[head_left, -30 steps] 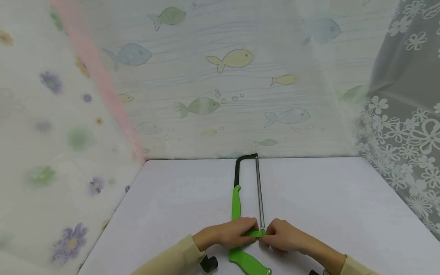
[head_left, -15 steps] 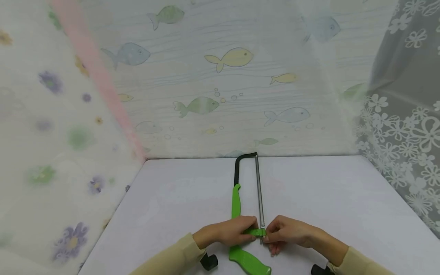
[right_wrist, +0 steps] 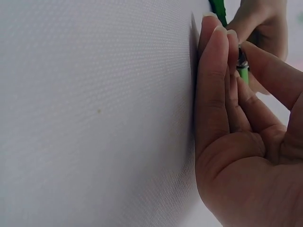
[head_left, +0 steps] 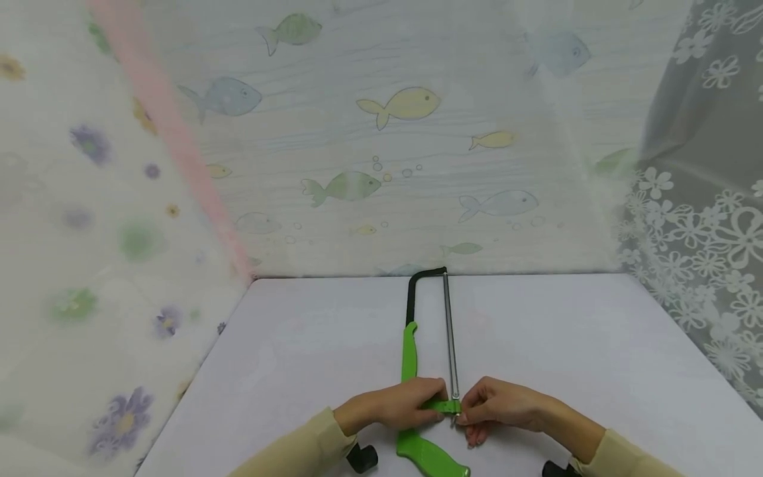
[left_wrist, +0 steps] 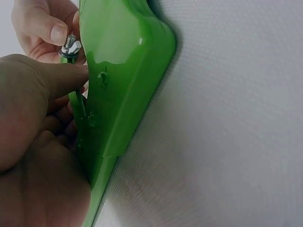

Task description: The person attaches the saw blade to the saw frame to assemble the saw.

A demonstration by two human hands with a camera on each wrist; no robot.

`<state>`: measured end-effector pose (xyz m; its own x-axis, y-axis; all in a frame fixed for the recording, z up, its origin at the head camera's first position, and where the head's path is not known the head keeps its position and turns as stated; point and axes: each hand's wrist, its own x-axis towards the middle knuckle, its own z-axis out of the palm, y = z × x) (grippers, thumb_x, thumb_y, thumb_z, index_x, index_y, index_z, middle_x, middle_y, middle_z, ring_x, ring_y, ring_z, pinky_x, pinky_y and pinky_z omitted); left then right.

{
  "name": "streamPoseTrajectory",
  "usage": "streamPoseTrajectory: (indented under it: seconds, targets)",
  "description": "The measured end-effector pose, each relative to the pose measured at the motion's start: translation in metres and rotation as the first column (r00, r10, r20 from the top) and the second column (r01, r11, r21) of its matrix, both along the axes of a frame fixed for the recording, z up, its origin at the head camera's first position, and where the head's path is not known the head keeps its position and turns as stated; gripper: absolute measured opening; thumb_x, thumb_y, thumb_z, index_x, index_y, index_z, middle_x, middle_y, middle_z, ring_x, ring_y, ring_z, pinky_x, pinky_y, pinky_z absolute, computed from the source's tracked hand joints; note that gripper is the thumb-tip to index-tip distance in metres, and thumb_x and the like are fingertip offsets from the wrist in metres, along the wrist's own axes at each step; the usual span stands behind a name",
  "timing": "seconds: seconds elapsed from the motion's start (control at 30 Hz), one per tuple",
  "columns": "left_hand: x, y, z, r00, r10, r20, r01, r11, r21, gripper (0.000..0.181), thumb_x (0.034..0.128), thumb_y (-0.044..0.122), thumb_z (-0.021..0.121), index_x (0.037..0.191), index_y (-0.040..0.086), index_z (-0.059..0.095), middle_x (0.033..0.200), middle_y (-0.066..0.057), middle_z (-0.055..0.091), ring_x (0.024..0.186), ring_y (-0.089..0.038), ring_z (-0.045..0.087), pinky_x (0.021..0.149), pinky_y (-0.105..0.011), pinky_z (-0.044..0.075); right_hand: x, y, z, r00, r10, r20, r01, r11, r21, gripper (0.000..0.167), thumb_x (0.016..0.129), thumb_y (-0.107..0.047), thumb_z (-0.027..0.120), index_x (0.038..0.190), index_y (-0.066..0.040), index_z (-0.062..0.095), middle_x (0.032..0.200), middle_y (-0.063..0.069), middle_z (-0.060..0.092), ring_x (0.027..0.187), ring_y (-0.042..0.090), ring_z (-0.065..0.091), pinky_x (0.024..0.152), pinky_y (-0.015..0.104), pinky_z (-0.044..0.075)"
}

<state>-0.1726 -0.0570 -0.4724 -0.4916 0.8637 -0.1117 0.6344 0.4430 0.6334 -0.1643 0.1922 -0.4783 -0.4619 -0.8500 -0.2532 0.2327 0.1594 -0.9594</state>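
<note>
A hacksaw (head_left: 409,358) with a green handle and black front frame lies on the white table, its blade (head_left: 450,334) to the right. My left hand (head_left: 411,404) grips the green cross arm by the blade's near end. In the left wrist view, a silver wing nut (left_wrist: 71,47) sits on a threaded screw at that arm's end. My right hand (head_left: 503,404) pinches at this nut with thumb and index finger, while its other fingers rest near the table. In the right wrist view, the fingers partly hide the nut (right_wrist: 242,59).
The white table (head_left: 322,331) extends around the saw to both sides. Behind it hangs a fish-patterned curtain (head_left: 334,146), with a flowered sheet (head_left: 119,265) at left and a grey floral one (head_left: 703,199) at right. Dark wrist devices (head_left: 362,457) show below the sleeves.
My right hand has shifted slightly and its fingers have opened out from a tighter curl, so the screw end below the green arm shows. The left hand and hacksaw stay put.
</note>
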Motion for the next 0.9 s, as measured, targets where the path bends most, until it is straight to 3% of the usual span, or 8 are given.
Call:
streamPoseTrajectory:
  seconds: [0.4, 0.57, 0.67, 0.8, 0.9]
  targets:
    - [-0.002, -0.001, -0.002, 0.999, -0.006, -0.035, 0.007, 0.999, 0.032, 0.008, 0.1018, 0.015, 0.064, 0.108, 0.013, 0.060, 0.098, 0.010, 0.059, 0.086, 0.002, 0.048, 0.078, -0.015, 0.043, 0.000, 0.000, 0.002, 1.000, 0.004, -0.017, -0.004, 1.000, 0.019, 0.034, 0.100, -0.006, 0.062, 0.104, 0.027, 0.058, 0.083, 0.005, 0.071, 0.074, 0.009, 0.070, 0.065, 0.022, 0.056]
    - [-0.004, -0.002, -0.005, 0.998, 0.009, -0.058, -0.006, 0.999, 0.051, 0.013, 0.0999, 0.016, 0.068, 0.112, 0.012, 0.065, 0.103, 0.007, 0.063, 0.088, 0.002, 0.049, 0.079, -0.014, 0.044, 0.000, 0.003, 0.003, 0.998, 0.005, -0.064, -0.001, 0.999, 0.052, 0.029, 0.101, -0.007, 0.062, 0.102, 0.022, 0.063, 0.081, 0.006, 0.071, 0.073, 0.010, 0.069, 0.064, 0.022, 0.055]
    - [-0.004, -0.003, -0.007, 0.997, 0.015, -0.080, -0.010, 0.998, 0.058, 0.018, 0.0983, 0.017, 0.071, 0.115, 0.011, 0.068, 0.105, 0.008, 0.064, 0.091, 0.004, 0.051, 0.081, -0.013, 0.044, 0.000, 0.006, 0.004, 0.991, -0.002, -0.136, 0.015, 0.996, 0.090, 0.023, 0.100, -0.008, 0.063, 0.099, 0.015, 0.068, 0.080, 0.008, 0.071, 0.070, 0.012, 0.068, 0.063, 0.023, 0.055]
    - [-0.005, -0.006, -0.006, 0.995, 0.021, -0.102, -0.013, 0.997, 0.077, 0.023, 0.0968, 0.017, 0.073, 0.118, 0.011, 0.070, 0.109, 0.007, 0.065, 0.095, 0.005, 0.055, 0.084, -0.013, 0.046, -0.001, 0.016, 0.016, 0.951, -0.034, -0.306, 0.091, 0.981, 0.172, 0.017, 0.099, -0.011, 0.064, 0.097, 0.002, 0.074, 0.078, 0.009, 0.070, 0.069, 0.016, 0.066, 0.062, 0.028, 0.055]
    - [-0.006, -0.010, 0.000, 0.993, 0.049, -0.109, -0.035, 0.992, 0.119, 0.023, 0.0977, 0.017, 0.072, 0.120, 0.011, 0.070, 0.113, 0.005, 0.066, 0.099, 0.003, 0.058, 0.086, -0.014, 0.047, -0.007, 0.027, 0.029, 0.878, -0.066, -0.474, 0.194, 0.955, 0.226, 0.018, 0.101, -0.015, 0.064, 0.097, -0.001, 0.074, 0.077, 0.008, 0.069, 0.068, 0.017, 0.064, 0.061, 0.030, 0.055]
